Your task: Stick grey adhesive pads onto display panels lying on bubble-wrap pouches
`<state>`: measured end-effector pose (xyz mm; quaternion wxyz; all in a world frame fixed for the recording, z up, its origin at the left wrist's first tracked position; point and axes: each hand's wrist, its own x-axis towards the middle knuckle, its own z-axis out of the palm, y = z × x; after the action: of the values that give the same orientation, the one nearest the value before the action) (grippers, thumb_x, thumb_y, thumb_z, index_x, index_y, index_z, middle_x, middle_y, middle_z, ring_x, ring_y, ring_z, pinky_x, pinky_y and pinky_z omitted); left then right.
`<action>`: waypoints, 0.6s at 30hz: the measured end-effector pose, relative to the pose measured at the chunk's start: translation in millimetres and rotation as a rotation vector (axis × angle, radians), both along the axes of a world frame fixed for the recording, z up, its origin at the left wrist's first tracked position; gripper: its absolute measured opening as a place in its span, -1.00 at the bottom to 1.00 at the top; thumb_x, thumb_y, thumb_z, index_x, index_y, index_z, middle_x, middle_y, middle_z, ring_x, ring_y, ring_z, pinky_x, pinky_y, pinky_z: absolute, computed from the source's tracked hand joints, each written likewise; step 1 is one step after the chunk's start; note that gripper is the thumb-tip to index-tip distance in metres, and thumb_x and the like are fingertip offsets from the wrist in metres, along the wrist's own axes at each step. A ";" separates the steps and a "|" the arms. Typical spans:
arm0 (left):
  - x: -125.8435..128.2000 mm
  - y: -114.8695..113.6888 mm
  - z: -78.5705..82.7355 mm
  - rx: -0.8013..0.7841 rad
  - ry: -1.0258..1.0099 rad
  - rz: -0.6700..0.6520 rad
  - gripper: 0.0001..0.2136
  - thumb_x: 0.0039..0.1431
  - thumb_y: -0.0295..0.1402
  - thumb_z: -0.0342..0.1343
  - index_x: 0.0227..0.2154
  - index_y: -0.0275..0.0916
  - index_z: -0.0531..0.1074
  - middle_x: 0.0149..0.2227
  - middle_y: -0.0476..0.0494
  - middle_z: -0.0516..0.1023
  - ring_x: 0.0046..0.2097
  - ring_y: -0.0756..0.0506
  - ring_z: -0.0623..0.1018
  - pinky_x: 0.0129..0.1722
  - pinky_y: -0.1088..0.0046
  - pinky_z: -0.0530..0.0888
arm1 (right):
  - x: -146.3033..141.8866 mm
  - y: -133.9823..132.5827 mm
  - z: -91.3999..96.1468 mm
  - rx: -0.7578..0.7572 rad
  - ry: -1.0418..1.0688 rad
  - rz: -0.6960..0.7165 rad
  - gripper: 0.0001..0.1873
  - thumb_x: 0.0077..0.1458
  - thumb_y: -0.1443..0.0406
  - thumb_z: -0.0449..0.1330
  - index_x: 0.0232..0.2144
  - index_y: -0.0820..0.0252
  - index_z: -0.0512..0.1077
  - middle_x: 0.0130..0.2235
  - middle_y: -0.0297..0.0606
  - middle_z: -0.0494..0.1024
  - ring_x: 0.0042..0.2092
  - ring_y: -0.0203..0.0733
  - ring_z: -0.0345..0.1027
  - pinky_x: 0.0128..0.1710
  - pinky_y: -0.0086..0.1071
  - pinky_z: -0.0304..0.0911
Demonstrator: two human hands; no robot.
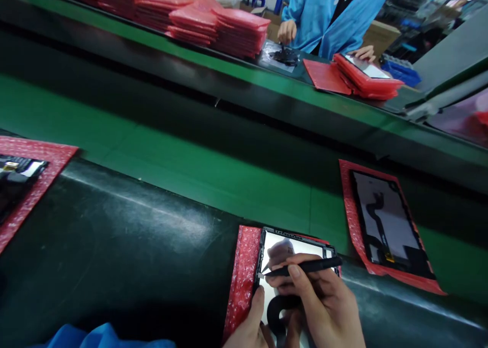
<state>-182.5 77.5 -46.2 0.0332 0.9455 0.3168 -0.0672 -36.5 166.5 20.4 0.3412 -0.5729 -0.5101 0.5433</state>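
A tablet screen panel (271, 240) with a shiny back and black frame lies on a red bubble-wrap bag (243, 266) at the bottom centre. My right hand (328, 305) is closed around black tweezers (305, 267). Their tips meet the panel's left edge at a small pale tab (261, 276). My left hand (247, 325) grips the lower left side of the panel, thumb along its edge; its other fingers are partly hidden. A black flex cable (277, 310) curves over the panel between my hands. The bright surface mirrors the right hand and tweezers.
Another panel (387, 218) rests on a red bag to the right, and a third (17, 185) at the left edge. Beyond the green conveyor (171, 172), a shelf holds stacked red bags (240, 30). A co-worker in a blue coat (335, 17) works behind it.
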 end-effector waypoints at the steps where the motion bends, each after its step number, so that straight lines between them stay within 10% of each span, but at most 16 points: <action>1: 0.1 -1.1 -3.6 0.011 -0.064 0.025 -0.55 0.21 -0.64 -0.18 -0.36 -0.29 0.67 -0.53 0.10 0.61 -0.34 -0.11 0.71 -0.26 0.29 0.57 | -2.0 -0.1 0.8 0.004 -0.005 -0.015 -0.77 0.23 0.10 0.35 -0.26 0.13 0.60 -0.36 -0.16 0.75 -0.39 -0.03 0.72 -0.40 -0.36 0.65; 9: 1.0 -12.8 -22.8 0.040 -0.410 0.210 -0.77 0.22 -0.64 0.14 -0.14 -0.26 0.55 -0.51 0.06 0.62 -0.44 -0.11 0.65 0.13 0.13 0.50 | -4.1 0.6 3.9 -0.001 -0.089 -0.020 -0.73 0.21 0.05 0.35 -0.25 0.13 0.59 -0.41 -0.18 0.74 -0.43 -0.06 0.69 -0.40 -0.37 0.64; 18: -6.8 23.1 19.5 0.253 -0.470 0.144 -0.82 0.37 -0.49 0.02 -0.10 -0.26 0.51 -0.65 0.13 0.48 -0.70 -0.03 0.37 0.05 0.08 0.46 | -4.3 0.2 6.4 -0.015 -0.058 0.028 -0.78 0.26 0.08 0.32 -0.22 0.08 0.57 -0.38 -0.26 0.73 -0.38 -0.16 0.68 -0.38 -0.50 0.59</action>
<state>-189.3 100.5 -26.7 -0.0079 0.9068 0.3726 0.1969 -40.8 166.7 26.8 0.3142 -0.5839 -0.5236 0.5349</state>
